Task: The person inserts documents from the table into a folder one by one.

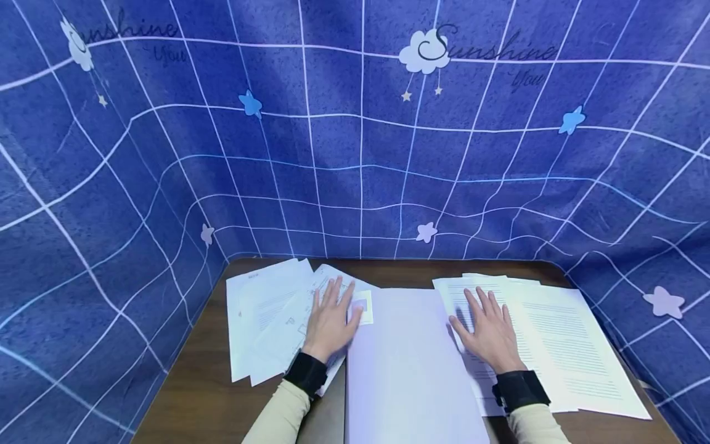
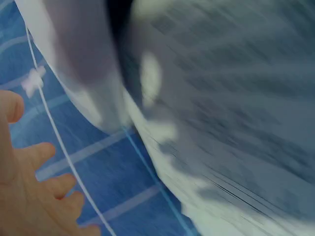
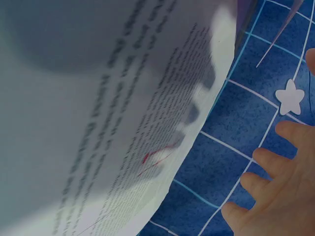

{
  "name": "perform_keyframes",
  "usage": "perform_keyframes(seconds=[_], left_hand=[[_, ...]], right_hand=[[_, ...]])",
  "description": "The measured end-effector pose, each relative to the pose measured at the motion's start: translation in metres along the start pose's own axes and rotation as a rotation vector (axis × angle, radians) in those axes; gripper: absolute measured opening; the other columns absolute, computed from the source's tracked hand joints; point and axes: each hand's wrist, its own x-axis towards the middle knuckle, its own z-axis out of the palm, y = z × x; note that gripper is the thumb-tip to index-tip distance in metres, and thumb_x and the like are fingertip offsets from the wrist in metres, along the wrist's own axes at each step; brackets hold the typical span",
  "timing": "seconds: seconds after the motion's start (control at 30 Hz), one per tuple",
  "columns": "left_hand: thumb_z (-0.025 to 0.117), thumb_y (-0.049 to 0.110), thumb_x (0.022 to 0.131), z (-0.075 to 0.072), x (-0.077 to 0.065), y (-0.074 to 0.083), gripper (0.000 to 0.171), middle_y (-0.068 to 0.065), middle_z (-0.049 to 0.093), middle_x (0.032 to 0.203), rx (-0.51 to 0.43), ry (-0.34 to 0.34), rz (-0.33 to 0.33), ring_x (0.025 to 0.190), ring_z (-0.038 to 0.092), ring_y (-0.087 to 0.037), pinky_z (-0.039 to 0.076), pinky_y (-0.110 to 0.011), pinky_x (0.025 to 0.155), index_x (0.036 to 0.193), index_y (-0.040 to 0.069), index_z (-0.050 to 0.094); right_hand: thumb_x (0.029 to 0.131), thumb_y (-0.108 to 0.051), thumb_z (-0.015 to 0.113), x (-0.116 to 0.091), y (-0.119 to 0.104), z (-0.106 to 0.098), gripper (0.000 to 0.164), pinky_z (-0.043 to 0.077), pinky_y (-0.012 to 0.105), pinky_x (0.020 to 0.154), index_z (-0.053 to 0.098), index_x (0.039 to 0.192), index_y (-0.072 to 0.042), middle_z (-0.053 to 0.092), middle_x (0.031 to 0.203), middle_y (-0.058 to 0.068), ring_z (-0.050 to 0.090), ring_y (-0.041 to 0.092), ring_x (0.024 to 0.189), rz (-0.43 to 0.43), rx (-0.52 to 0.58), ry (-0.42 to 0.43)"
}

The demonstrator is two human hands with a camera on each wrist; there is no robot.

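One long, pale lilac folder (image 1: 413, 370) separates left fingers (image 1: 335, 293) and right fingers (image 1: 484, 301), spread apart.

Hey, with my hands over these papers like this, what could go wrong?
The overlapping sheets beneath and beside your left hand might get shuffled by a sideways sweep. The outermost printed sheet on the right lies near the edge of the table and could slide off. Your right hand is over printed pages, so dragging may crease one.
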Motion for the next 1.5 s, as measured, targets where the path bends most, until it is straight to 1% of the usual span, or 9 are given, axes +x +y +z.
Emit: perform_keyframes(seconds=[0.13,0.37,0.47,0.6,0.77,1.03,1.23,1.33,1.5], left_hand=[[0.05,0.042,0.106,0.005,0.001,0.041,0.058,-0.016,0.033,0.164,0.045,-0.12,0.143,0.151,0.031,-0.036,0.02,-0.058,0.121,0.156,0.014,0.045],[0.051,0.052,0.104,0.018,-0.006,0.137,0.055,-0.004,0.046,0.158,0.219,-0.373,0.586,0.146,0.042,-0.026,0.036,-0.048,0.117,0.153,0.025,0.05],[0.053,0.056,0.102,0.021,-0.008,0.157,0.053,0.002,0.05,0.155,0.307,-0.418,0.662,0.144,0.045,-0.022,0.039,-0.044,0.115,0.149,0.03,0.054],[0.054,0.057,0.101,0.023,-0.006,0.169,0.048,0.006,0.052,0.152,0.364,-0.453,0.684,0.143,0.046,-0.021,0.039,-0.043,0.115,0.143,0.034,0.059],[0.052,0.056,0.102,0.026,-0.002,0.175,0.042,0.005,0.049,0.155,0.365,-0.498,0.676,0.144,0.044,-0.023,0.037,-0.045,0.116,0.139,0.04,0.062],[0.053,0.057,0.102,0.04,0.002,0.182,0.037,0.005,0.048,0.156,0.375,-0.51,0.67,0.146,0.041,-0.023,0.036,-0.046,0.117,0.132,0.042,0.067],[0.057,0.057,0.1,0.046,0.008,0.18,0.037,0.007,0.051,0.153,0.379,-0.507,0.664,0.145,0.042,-0.022,0.037,-0.045,0.116,0.131,0.042,0.068],[0.057,0.057,0.1,0.044,0.013,0.18,0.037,0.007,0.052,0.152,0.366,-0.494,0.669,0.145,0.043,-0.022,0.038,-0.046,0.115,0.132,0.041,0.068],[0.057,0.052,0.102,0.025,0.025,0.183,0.035,0.005,0.056,0.148,0.314,-0.445,0.708,0.141,0.047,-0.025,0.042,-0.048,0.112,0.131,0.036,0.067]], right_hand=[[0.094,-0.054,0.064,-0.009,0.003,0.002,0.077,0.02,0.072,0.115,0.046,0.152,-0.006,0.04,0.156,0.028,0.027,0.05,0.148,0.005,0.002,0.04],[0.095,-0.05,0.065,-0.029,0.008,0.013,0.073,0.024,0.073,0.112,0.05,0.149,-0.004,0.045,0.152,0.029,0.034,0.051,0.144,0.037,-0.001,0.065],[0.095,-0.049,0.065,-0.031,0.009,0.016,0.071,0.025,0.073,0.111,0.051,0.149,-0.005,0.046,0.152,0.029,0.035,0.051,0.143,0.034,0.009,0.076],[0.095,-0.048,0.065,-0.03,0.009,0.015,0.07,0.024,0.073,0.111,0.051,0.148,-0.005,0.046,0.152,0.029,0.035,0.052,0.143,0.028,0.023,0.087],[0.097,-0.048,0.063,-0.027,0.01,0.011,0.069,0.023,0.073,0.112,0.051,0.149,-0.004,0.045,0.153,0.029,0.034,0.051,0.144,0.042,0.017,0.067],[0.097,-0.047,0.063,-0.027,0.013,0.009,0.069,0.024,0.073,0.111,0.051,0.149,-0.003,0.044,0.152,0.03,0.034,0.052,0.143,0.055,-0.008,0.056],[0.098,-0.046,0.063,-0.025,0.015,0.007,0.068,0.023,0.073,0.112,0.05,0.149,-0.003,0.044,0.152,0.031,0.034,0.052,0.144,0.073,-0.01,0.051],[0.098,-0.046,0.063,-0.024,0.017,0.005,0.068,0.024,0.073,0.111,0.05,0.149,-0.002,0.044,0.151,0.031,0.034,0.052,0.143,0.073,-0.012,0.055],[0.096,-0.039,0.068,-0.02,0.018,-0.001,0.065,0.029,0.074,0.109,0.053,0.146,-0.001,0.047,0.148,0.032,0.039,0.054,0.139,0.034,-0.027,0.076]])
